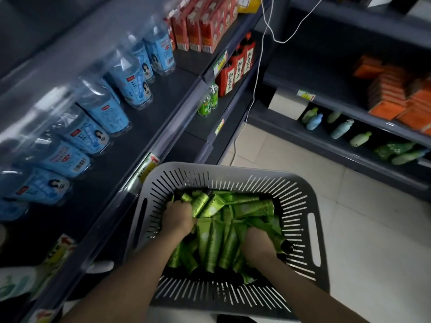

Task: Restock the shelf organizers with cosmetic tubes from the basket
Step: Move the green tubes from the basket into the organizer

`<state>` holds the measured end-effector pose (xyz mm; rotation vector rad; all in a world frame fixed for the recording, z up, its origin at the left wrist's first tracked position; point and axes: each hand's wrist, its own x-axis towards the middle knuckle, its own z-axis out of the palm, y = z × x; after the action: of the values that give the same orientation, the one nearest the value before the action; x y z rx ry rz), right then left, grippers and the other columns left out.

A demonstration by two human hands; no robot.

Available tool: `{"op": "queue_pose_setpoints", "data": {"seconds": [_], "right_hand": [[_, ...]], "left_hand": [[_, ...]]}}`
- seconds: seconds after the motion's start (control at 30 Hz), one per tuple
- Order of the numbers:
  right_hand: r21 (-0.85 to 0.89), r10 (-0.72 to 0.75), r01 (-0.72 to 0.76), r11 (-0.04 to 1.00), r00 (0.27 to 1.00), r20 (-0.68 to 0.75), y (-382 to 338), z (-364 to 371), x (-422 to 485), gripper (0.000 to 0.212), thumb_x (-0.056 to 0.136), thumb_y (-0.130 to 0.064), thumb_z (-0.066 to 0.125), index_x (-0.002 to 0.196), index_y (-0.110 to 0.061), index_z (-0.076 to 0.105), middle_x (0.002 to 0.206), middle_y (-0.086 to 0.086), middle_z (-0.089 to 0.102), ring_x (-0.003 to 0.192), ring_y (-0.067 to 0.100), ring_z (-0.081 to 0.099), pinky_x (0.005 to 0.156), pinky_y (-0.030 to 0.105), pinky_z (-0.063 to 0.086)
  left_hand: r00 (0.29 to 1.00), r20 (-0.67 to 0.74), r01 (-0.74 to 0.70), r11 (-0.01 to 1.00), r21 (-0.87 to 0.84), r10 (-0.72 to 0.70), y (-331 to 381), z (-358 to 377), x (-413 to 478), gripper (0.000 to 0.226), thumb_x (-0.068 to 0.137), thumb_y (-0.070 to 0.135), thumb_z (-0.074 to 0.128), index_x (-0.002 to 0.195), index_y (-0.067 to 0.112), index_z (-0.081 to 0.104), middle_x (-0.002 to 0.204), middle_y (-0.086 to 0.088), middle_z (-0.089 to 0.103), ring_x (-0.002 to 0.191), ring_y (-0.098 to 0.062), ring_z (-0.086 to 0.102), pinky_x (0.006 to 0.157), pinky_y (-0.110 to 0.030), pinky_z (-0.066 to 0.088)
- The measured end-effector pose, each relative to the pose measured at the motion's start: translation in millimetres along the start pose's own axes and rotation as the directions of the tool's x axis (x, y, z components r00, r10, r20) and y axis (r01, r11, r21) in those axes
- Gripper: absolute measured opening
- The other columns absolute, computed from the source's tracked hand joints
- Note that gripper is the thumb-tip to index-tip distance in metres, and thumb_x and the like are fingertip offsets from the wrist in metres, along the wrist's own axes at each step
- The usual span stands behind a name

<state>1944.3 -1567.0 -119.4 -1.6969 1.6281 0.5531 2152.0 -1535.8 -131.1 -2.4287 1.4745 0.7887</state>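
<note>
A grey slotted basket [300,197] stands on the floor in front of me, filled with several green cosmetic tubes [251,209] with dark caps. My left hand [178,217] is inside at the basket's left, its fingers curled round a bunch of tubes [200,201] that stick up past its knuckles. My right hand [261,244] is buried in the pile at the right, fingers curled down among the tubes; what it holds is hidden.
A dark shelf unit on the left carries blue-labelled water bottles [137,85], red cartons [205,26] and red bottles [235,68]. A second shelf unit at the right holds orange boxes [396,96] and pastel bottles [340,129]. A white cable [258,73] hangs between them. Tiled floor [373,229] lies right of the basket.
</note>
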Motion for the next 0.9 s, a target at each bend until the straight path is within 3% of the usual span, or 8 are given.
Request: {"op": "queue_pose_setpoints", "data": {"seconds": [0.07,0.2,0.3,0.37,0.5,0.63,0.8,0.9], "right_hand": [[0.062,0.017,-0.021,0.998,0.997,0.072,-1,-2,1,0.017,0.086,-0.016,0.057,0.095,-0.004,0.067,0.094,0.009,0.068,0.089,0.024,0.066,0.070,0.028,0.051],[0.414,0.044,-0.127,0.902,0.978,0.206,0,-4,1,0.014,0.069,-0.013,0.074,0.072,-0.007,0.062,0.066,0.006,0.059,0.055,0.018,0.056,0.048,0.022,0.044],[0.666,-0.079,-0.118,0.736,0.963,0.258,0,-15,-4,0.034,0.059,-0.015,0.082,0.086,-0.004,0.066,0.081,0.015,0.071,0.073,0.028,0.068,0.068,0.039,0.056],[0.768,-0.170,-0.081,0.635,0.955,0.241,-3,-27,-11,0.041,0.059,-0.015,0.085,0.095,-0.007,0.067,0.094,0.016,0.073,0.087,0.031,0.069,0.080,0.044,0.056],[0.858,-0.311,0.041,0.512,0.940,0.140,-20,-53,-36,0.025,0.074,-0.007,0.076,0.098,-0.008,0.070,0.094,0.015,0.073,0.084,0.029,0.069,0.075,0.043,0.056],[0.917,-0.401,0.137,0.375,0.916,0.028,-45,-79,-75,0.007,0.084,-0.005,0.066,0.088,-0.005,0.071,0.079,0.012,0.071,0.065,0.020,0.068,0.055,0.026,0.052],[0.884,-0.551,0.282,0.374,0.834,-0.033,-80,-103,-133,0.016,0.083,-0.014,0.067,0.096,-0.004,0.069,0.081,0.009,0.067,0.074,0.022,0.062,0.067,0.031,0.046],[0.852,-0.642,0.382,0.358,0.763,-0.072,-110,-117,-172,0.020,0.080,-0.015,0.070,0.095,-0.002,0.066,0.080,0.012,0.059,0.076,0.025,0.055,0.071,0.036,0.043]], "left_hand": [[0.999,0.035,0.022,0.998,-0.061,-0.020,1,-4,1,0.036,0.077,0.044,0.070,0.083,0.012,0.056,0.097,-0.009,0.060,0.094,-0.031,0.055,0.074,-0.036,0.048],[1.000,0.004,0.011,0.951,-0.308,-0.010,-1,-13,-8,0.031,0.073,0.022,0.074,0.090,0.011,0.051,0.090,-0.007,0.060,0.081,-0.027,0.059,0.061,-0.031,0.044],[0.998,-0.056,-0.034,0.918,-0.395,0.013,-4,-26,-21,0.031,0.069,0.025,0.079,0.090,0.010,0.060,0.081,0.001,0.057,0.073,-0.019,0.055,0.054,-0.028,0.037],[0.996,-0.088,-0.037,0.900,-0.433,-0.002,-6,-39,-32,0.029,0.067,0.027,0.080,0.086,0.010,0.066,0.079,0.001,0.062,0.072,-0.018,0.059,0.056,-0.030,0.045],[0.993,-0.113,-0.046,0.836,-0.546,-0.019,-14,-70,-58,0.029,0.067,0.025,0.081,0.089,0.013,0.067,0.084,0.000,0.064,0.075,-0.013,0.058,0.054,-0.021,0.039],[0.987,-0.162,-0.078,0.798,-0.597,-0.025,-22,-113,-98,0.023,0.071,0.020,0.075,0.092,0.018,0.064,0.086,0.005,0.061,0.080,-0.011,0.057,0.053,-0.018,0.034],[0.932,-0.350,-0.170,0.733,-0.659,-0.099,-38,-167,-170,0.021,0.063,0.017,0.079,0.075,0.021,0.063,0.068,0.006,0.061,0.065,-0.009,0.056,0.053,-0.023,0.038],[0.859,-0.480,-0.241,0.689,-0.683,-0.176,-58,-197,-217,0.020,0.059,0.022,0.084,0.067,0.019,0.066,0.054,0.010,0.058,0.049,0.002,0.051,0.051,-0.021,0.040]]}}
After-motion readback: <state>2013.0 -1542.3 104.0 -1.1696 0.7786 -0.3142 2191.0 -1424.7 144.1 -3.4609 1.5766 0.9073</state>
